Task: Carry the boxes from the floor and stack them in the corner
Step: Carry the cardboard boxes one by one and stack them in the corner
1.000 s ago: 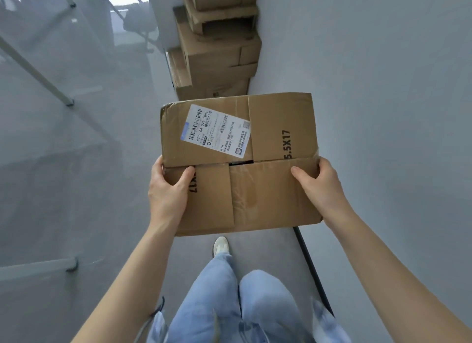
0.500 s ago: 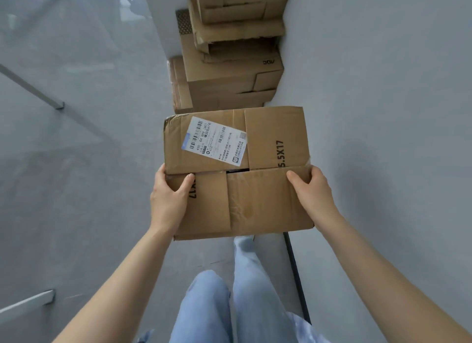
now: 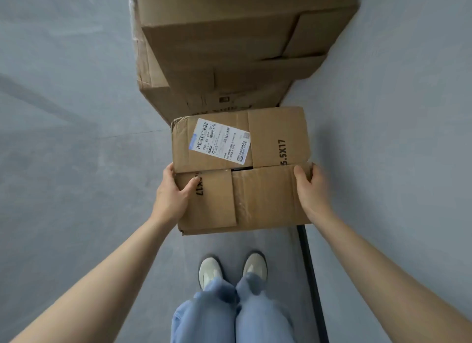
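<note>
I hold a brown cardboard box (image 3: 265,189) with a white shipping label and "5.5X17" print, in the air in front of me. My left hand (image 3: 173,197) grips its left edge and my right hand (image 3: 310,192) grips its right edge, thumbs on top. Just beyond it rises a stack of larger cardboard boxes (image 3: 229,48) against the wall, filling the top of the view. The carried box's far edge is close to the stack's lowest box.
A grey wall (image 3: 396,112) runs along the right, with a dark baseboard strip (image 3: 310,273) at its foot. Grey floor (image 3: 63,138) spreads to the left. My feet in pale shoes (image 3: 209,268) stand below the box.
I have walked up to the stack; it now looms large right ahead. Both feet stand side by side. The grip on the box is unchanged.
</note>
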A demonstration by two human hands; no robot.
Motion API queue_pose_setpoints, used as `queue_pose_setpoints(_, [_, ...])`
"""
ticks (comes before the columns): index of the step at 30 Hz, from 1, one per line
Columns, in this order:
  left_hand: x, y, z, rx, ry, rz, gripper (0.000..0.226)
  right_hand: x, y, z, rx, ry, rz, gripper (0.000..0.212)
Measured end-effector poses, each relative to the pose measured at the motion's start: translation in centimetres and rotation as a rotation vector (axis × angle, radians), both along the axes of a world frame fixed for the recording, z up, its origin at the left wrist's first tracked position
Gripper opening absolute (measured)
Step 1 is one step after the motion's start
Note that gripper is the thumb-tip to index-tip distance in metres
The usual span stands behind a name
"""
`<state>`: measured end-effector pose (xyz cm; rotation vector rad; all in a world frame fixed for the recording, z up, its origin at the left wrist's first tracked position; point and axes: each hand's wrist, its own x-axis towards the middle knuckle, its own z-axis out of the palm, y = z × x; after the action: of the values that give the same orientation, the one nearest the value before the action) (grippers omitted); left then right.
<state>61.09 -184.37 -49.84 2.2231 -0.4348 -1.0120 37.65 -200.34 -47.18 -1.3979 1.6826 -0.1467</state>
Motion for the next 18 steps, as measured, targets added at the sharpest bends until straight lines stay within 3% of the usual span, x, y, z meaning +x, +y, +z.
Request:
queue_pose_setpoints(6, [2.1,-4.5,-17.0,-0.010,-0.051,-0.056,0.068,1.9,-4.0,-17.5,-0.042,-0.017,-0.024,0.051])
queue_pose_setpoints(13, [3.6,-5.6,-25.4,-0.081,-0.055,-0.072,0.071,2.5,-5.5,-25.5,-0.059,-0.091,-0.036,0.047])
queue_pose_setpoints(18, [4.5,-6.2,-28.2,-0.147,-0.046,0.004,0.063,2.1,-5.2,-28.4,0.030,-0.141,-0.005,0.061])
